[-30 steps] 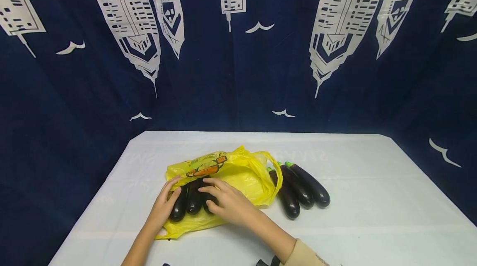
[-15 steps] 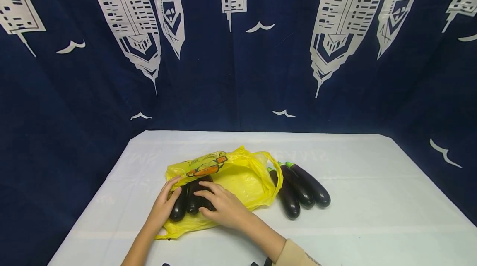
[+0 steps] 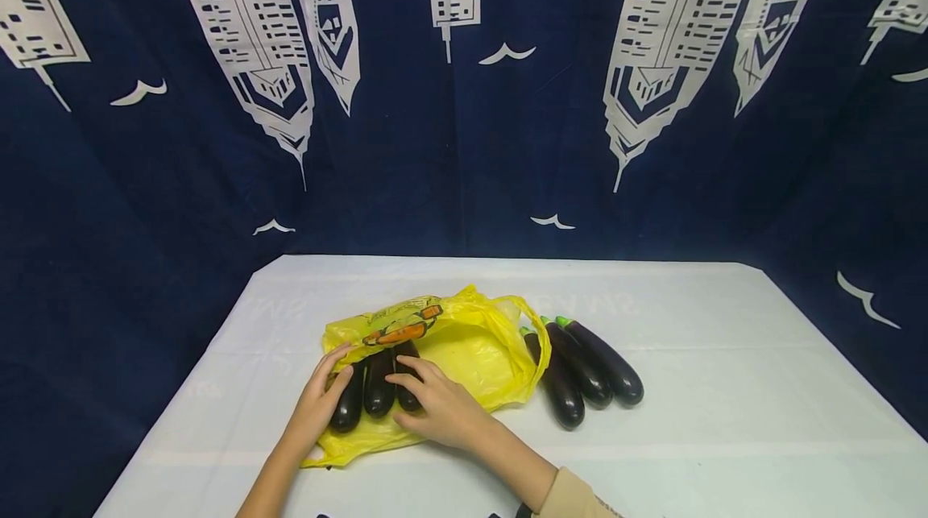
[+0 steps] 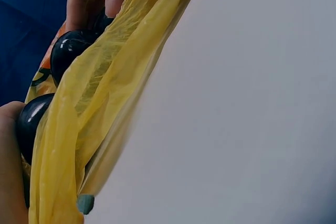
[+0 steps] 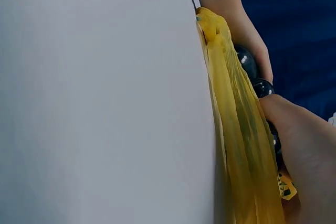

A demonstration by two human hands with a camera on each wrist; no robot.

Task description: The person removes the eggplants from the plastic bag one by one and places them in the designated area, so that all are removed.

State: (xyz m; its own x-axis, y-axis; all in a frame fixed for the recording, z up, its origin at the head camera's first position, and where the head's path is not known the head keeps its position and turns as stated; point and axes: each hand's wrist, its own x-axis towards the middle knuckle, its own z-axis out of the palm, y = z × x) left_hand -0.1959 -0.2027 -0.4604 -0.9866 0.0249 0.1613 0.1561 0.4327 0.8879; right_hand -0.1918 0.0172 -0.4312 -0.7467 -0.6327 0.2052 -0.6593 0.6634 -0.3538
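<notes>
Three dark eggplants lie side by side on a yellow plastic bag (image 3: 478, 365), their far ends partly under its printed upper layer. My left hand (image 3: 322, 393) rests along the outer side of the left eggplant (image 3: 346, 405), fingers at the bag's fold and thumb near the eggplant. Beside it is the middle eggplant (image 3: 379, 389). My right hand (image 3: 442, 409) reaches over the right eggplant (image 3: 409, 397), fingers bent across it and thumb at its near end. In the left wrist view, the bag (image 4: 121, 77) covers much of the eggplants (image 4: 73, 51).
Three more eggplants (image 3: 590, 365) with green stems lie to the right, one partly behind the bag's handle. A white cloth covers the table (image 3: 725, 437). Behind it hangs a dark blue curtain (image 3: 464, 163) with white buildings and birds.
My right hand first moved left, bringing the right eggplant against the middle one. Now its fingers have shifted slightly and narrow gaps show between the three eggplants. My left hand stays in place.
</notes>
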